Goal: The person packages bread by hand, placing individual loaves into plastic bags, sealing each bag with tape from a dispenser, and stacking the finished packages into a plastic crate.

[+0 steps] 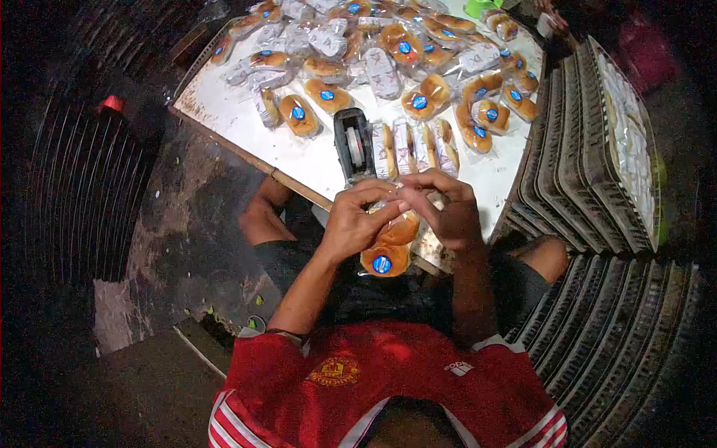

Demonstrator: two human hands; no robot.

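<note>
Between my two hands is a bread bag, a clear plastic packet with golden-brown buns [388, 243] inside and a round blue label on its lower end. My left hand [360, 222] pinches the bag's upper end between thumb and fingers. Close against it, my right hand [449, 213] has its thumb and fingers closed at the same end; its fingertips are a little blurred. The gathered plastic is mostly hidden by my fingers. Just beyond my hands stands a black tape dispenser [353, 145] with a roll in it. Several packed buns [414, 148] lie in a row to its right.
Many bagged buns [403, 48] are heaped over the far part of the white table [246, 127]. Stacked trays [579, 142] rise on the right, with more trays [612, 328] below them. Another dark stack [82, 187] stands left. Another person's hand [551, 16] shows at the upper right.
</note>
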